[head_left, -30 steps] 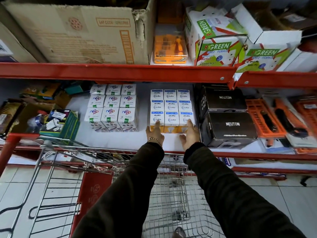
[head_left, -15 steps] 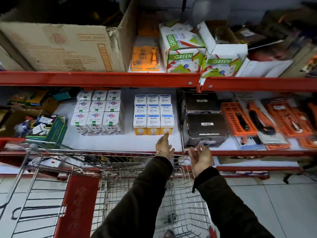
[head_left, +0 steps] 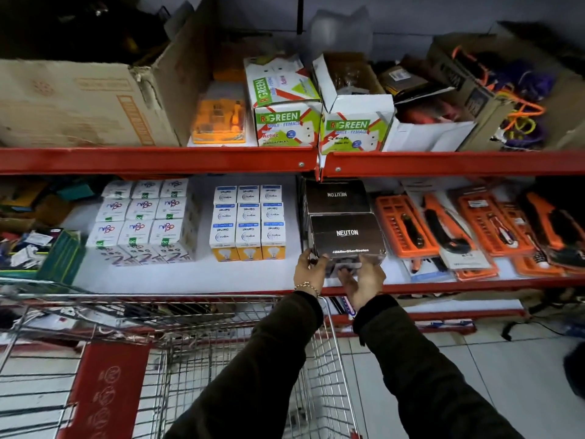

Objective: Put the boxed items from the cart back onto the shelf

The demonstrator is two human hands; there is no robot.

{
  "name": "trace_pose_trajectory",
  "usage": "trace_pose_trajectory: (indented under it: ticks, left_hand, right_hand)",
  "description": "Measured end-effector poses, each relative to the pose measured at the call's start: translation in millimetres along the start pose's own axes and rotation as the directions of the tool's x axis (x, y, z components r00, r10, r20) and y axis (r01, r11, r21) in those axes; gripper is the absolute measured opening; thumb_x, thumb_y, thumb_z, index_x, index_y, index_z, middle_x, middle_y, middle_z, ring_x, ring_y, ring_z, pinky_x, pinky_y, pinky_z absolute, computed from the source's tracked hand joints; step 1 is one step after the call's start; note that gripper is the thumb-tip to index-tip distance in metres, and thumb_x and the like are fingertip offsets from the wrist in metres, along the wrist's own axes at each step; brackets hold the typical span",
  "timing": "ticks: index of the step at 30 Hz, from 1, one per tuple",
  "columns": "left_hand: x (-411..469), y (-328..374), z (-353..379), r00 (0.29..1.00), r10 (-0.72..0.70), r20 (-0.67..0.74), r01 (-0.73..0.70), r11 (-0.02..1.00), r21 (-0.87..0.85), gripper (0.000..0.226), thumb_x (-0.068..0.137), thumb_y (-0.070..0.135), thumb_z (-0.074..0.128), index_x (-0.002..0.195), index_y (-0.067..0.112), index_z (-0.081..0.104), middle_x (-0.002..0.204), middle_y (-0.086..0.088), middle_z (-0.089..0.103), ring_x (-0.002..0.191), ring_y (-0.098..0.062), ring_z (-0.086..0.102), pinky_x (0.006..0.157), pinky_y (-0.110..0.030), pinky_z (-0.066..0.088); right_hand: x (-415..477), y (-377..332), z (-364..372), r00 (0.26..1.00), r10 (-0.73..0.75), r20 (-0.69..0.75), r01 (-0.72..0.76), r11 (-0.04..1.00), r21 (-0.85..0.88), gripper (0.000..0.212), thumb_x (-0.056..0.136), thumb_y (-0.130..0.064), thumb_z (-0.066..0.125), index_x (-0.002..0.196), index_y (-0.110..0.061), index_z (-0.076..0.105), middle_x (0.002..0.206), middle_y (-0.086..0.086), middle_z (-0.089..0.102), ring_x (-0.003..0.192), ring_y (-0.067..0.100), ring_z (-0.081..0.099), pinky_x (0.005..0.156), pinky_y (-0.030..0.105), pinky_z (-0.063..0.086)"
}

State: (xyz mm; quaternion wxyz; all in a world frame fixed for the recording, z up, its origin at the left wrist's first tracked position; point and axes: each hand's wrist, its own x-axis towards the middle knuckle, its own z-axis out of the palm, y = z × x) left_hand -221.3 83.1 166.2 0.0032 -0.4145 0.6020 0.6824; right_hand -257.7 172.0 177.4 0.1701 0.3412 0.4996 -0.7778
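Observation:
On the middle shelf [head_left: 190, 280] stand a block of blue and yellow bulb boxes [head_left: 248, 223] and, to its left, a block of white bulb boxes [head_left: 142, 217]. Right of them are two black NEUTON boxes, a front one [head_left: 346, 234] and a rear one [head_left: 336, 196]. My left hand [head_left: 308, 269] grips the front black box at its lower left corner. My right hand [head_left: 362, 278] holds the same box from below at its front edge. The wire cart [head_left: 190, 315] stands under my arms; its visible part holds no boxes.
Orange tool packs [head_left: 474, 229] fill the shelf to the right. An open green box [head_left: 60, 255] sits at the left. The upper shelf holds a large cardboard carton [head_left: 79, 103], an orange case [head_left: 220, 122] and two white-green boxes [head_left: 286, 122]. Tiled floor lies below.
Both hands left the blue and yellow bulb boxes, drew back, then moved right and took hold of the front black NEUTON box. The view shifted right as well.

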Motion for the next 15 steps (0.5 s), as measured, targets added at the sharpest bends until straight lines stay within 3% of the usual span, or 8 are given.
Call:
trace_pose_trajectory:
  ticks: [3, 8, 11, 15]
  left_hand:
    - [0.4, 0.9, 0.7, 1.000, 0.001, -0.007, -0.001, 1.000, -0.015, 0.052, 0.095, 0.021, 0.061, 0.144, 0.015, 0.046, 0.136, -0.014, 0.062, 0.124, -0.028, 0.060, 0.108, -0.033, 0.044]
    - [-3.9, 4.7, -3.4, 0.999, 0.021, -0.036, -0.021, 1.000, -0.004, 0.047, 0.095, 0.020, 0.059, 0.141, 0.017, 0.050, 0.130, -0.013, 0.066, 0.120, -0.028, 0.062, 0.100, -0.028, 0.045]
    - [-3.7, 5.0, -8.3, 0.999, 0.021, -0.032, -0.021, 0.999, 0.024, 0.047, 0.096, 0.024, 0.058, 0.142, 0.017, 0.049, 0.134, -0.011, 0.064, 0.123, -0.028, 0.060, 0.102, -0.029, 0.044]
    - [-15.5, 8.2, -15.2, 0.994, 0.086, -0.074, -0.085, 0.996, 0.018, 0.049, 0.096, 0.024, 0.062, 0.141, 0.012, 0.048, 0.139, -0.010, 0.058, 0.130, -0.029, 0.054, 0.104, -0.027, 0.040]
  right_hand:
    - [-4.3, -0.7, -2.5, 1.000, -0.021, 0.010, 0.021, 1.000, -0.010, 0.035, 0.100, -0.013, 0.056, 0.130, 0.003, 0.051, 0.045, 0.009, 0.066, 0.055, 0.025, 0.063, 0.044, 0.026, 0.058]
    - [-10.3, -7.1, -3.5, 0.999, -0.009, 0.039, 0.012, 0.996, -0.084, 0.034, 0.098, -0.007, 0.058, 0.131, 0.000, 0.054, 0.072, 0.014, 0.068, 0.054, 0.016, 0.067, 0.048, 0.023, 0.058]
    - [-14.2, -9.2, -3.2, 0.997, 0.029, 0.074, -0.020, 0.993, -0.120, 0.037, 0.100, -0.011, 0.055, 0.135, 0.000, 0.051, 0.088, 0.017, 0.064, 0.071, 0.021, 0.063, 0.066, 0.029, 0.060]
    - [-26.4, -19.5, -9.5, 0.998, 0.030, 0.047, -0.023, 0.988, -0.152, 0.026, 0.101, -0.022, 0.053, 0.120, -0.006, 0.060, 0.101, 0.017, 0.058, 0.080, 0.025, 0.056, 0.084, 0.038, 0.052]
